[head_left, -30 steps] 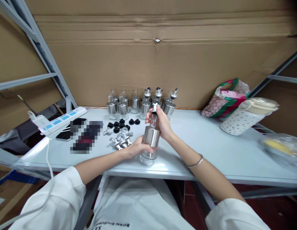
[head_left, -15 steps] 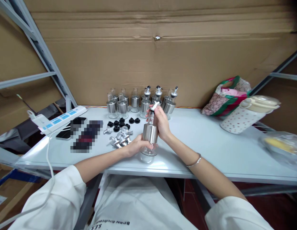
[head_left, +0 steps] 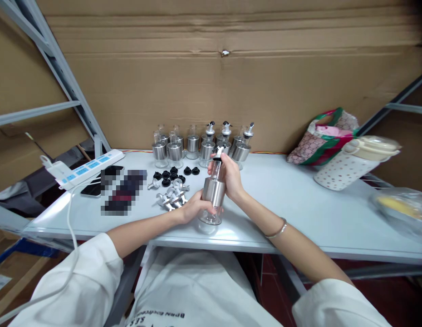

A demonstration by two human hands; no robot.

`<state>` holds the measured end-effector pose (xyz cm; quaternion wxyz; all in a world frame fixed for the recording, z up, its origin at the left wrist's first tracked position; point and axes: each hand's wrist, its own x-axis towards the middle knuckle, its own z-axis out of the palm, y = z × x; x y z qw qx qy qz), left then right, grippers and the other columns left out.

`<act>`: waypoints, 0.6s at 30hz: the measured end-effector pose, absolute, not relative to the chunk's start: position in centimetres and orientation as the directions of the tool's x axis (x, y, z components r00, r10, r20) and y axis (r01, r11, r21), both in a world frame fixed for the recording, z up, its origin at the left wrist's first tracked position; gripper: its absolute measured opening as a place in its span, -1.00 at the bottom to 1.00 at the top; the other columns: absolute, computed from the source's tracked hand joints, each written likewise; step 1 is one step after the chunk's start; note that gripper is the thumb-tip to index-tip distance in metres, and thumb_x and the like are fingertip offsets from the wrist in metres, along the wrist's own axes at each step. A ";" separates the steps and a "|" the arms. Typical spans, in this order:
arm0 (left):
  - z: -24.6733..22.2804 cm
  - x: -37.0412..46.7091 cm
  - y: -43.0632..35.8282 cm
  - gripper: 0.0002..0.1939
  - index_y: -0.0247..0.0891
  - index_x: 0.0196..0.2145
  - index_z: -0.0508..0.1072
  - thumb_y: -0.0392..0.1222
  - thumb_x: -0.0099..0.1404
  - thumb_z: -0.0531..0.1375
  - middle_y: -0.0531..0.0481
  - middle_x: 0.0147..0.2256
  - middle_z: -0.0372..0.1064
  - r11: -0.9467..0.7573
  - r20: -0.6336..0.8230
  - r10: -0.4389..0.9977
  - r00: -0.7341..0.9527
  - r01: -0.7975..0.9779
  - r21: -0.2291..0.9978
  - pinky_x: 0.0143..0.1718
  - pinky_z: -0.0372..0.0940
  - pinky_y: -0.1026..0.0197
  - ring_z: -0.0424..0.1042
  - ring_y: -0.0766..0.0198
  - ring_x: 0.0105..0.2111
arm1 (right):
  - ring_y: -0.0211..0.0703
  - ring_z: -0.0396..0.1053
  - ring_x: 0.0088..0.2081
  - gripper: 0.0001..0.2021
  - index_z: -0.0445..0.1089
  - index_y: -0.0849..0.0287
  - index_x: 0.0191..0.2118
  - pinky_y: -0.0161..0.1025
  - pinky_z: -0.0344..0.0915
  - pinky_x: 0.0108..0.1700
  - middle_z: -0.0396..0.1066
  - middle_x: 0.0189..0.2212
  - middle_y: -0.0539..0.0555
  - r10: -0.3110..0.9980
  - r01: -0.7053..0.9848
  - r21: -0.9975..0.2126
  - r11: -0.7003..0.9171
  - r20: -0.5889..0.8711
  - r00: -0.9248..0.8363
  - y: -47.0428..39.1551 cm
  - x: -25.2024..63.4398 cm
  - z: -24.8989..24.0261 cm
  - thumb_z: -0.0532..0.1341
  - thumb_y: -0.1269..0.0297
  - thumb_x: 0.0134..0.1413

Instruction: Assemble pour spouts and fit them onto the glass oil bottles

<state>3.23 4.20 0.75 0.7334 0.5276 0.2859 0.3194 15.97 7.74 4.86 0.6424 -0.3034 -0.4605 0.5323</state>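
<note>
A glass bottle with a steel sleeve (head_left: 213, 191) tilts slightly over the table's front part. Around its lower body my left hand (head_left: 196, 206) is closed. My right hand (head_left: 231, 175) grips the pourer top (head_left: 219, 152), a silver-grey spout with a black collar seated at the bottle's neck. Left of the bottle lie several black stoppers (head_left: 173, 175) and several silver pourer heads (head_left: 173, 195). Behind stand more steel-sleeved bottles (head_left: 175, 152); three on the right carry pourers (head_left: 226, 128), while those on the left have bare glass necks.
At the left are a white power strip (head_left: 91, 169), a phone (head_left: 91, 190) and a blurred-out item (head_left: 124, 193). To the right are a patterned bag (head_left: 306, 145), a dotted jug (head_left: 340, 168) and a plastic-covered bowl (head_left: 401, 209). Cardboard (head_left: 211, 86) backs the table (head_left: 292, 213).
The bottle tilts a little more, with its base shifted slightly left. My right fingers have turned slightly around the pourer top, showing more of it.
</note>
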 end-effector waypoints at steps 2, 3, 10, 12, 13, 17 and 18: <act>1.0 3.3 4.1 -0.68 -0.36 -0.41 0.39 -0.29 -0.25 0.21 -0.08 -0.50 0.45 0.249 -0.086 0.776 0.624 -0.178 0.952 -0.38 0.31 0.18 0.43 0.18 -0.45 | -0.29 0.33 -0.57 -0.65 0.38 0.15 -0.31 -0.32 0.26 -0.49 0.41 -0.59 -0.05 0.964 -0.408 -0.878 0.251 0.264 0.026 7.5 15.8 5.0 0.23 -0.06 -0.03; 1.2 3.3 4.0 -0.68 -0.35 -0.42 0.38 -0.29 -0.26 0.19 -0.07 -0.51 0.45 0.257 -0.091 0.781 0.618 -0.185 0.949 -0.39 0.31 0.18 0.42 0.18 -0.47 | -0.28 0.34 -0.57 -0.65 0.38 0.15 -0.30 -0.31 0.27 -0.48 0.40 -0.59 -0.05 0.967 -0.416 -0.877 0.242 0.254 0.027 7.4 15.7 5.0 0.24 -0.06 -0.04; 1.2 3.2 4.0 -0.71 -0.35 -0.48 0.37 -0.31 -0.29 0.12 -0.06 -0.54 0.41 0.226 -0.067 0.796 0.602 -0.193 0.955 -0.44 0.30 0.18 0.39 0.19 -0.50 | -0.21 0.41 -0.54 -0.62 0.21 0.07 -0.21 -0.27 0.34 -0.40 0.44 -0.60 -0.06 0.980 -0.511 -0.859 0.028 0.124 -0.155 6.2 15.1 5.7 0.15 -0.11 0.00; 1.1 3.2 4.1 -0.72 -0.35 -0.48 0.37 -0.31 -0.29 0.11 -0.06 -0.56 0.40 0.204 -0.044 0.785 0.618 -0.190 0.960 -0.44 0.29 0.18 0.38 0.19 -0.51 | -0.21 0.41 -0.55 -0.63 0.18 0.07 -0.22 -0.28 0.33 -0.41 0.42 -0.64 -0.07 0.979 -0.514 -0.857 0.043 0.139 -0.150 6.0 15.0 5.8 0.14 -0.11 -0.01; 1.0 3.2 4.1 -0.72 -0.35 -0.48 0.38 -0.31 -0.28 0.11 -0.05 -0.56 0.40 0.198 -0.038 0.783 0.621 -0.190 0.962 -0.44 0.28 0.19 0.38 0.19 -0.51 | -0.21 0.40 -0.56 -0.63 0.17 0.07 -0.23 -0.29 0.32 -0.42 0.39 -0.67 -0.10 0.978 -0.518 -0.854 0.053 0.148 -0.144 6.1 14.9 5.8 0.13 -0.10 -0.02; 0.9 3.2 4.2 -0.73 -0.35 -0.50 0.38 -0.30 -0.28 0.10 -0.05 -0.57 0.39 0.191 -0.035 0.789 0.613 -0.191 0.963 -0.43 0.28 0.20 0.38 0.20 -0.50 | -0.21 0.37 -0.60 -0.68 0.14 0.07 -0.29 -0.29 0.29 -0.44 0.26 -0.75 -0.16 0.976 -0.541 -0.838 0.066 0.168 -0.140 6.4 14.7 5.7 0.13 -0.04 -0.05; 0.9 3.2 4.2 -0.74 -0.35 -0.51 0.38 -0.29 -0.29 0.10 -0.05 -0.57 0.39 0.192 -0.038 0.790 0.612 -0.189 0.963 -0.43 0.28 0.20 0.38 0.20 -0.50 | -0.21 0.37 -0.60 -0.70 0.14 0.07 -0.30 -0.29 0.28 -0.45 0.26 -0.75 -0.16 0.977 -0.544 -0.837 0.065 0.166 -0.137 6.4 14.7 5.7 0.13 -0.02 -0.05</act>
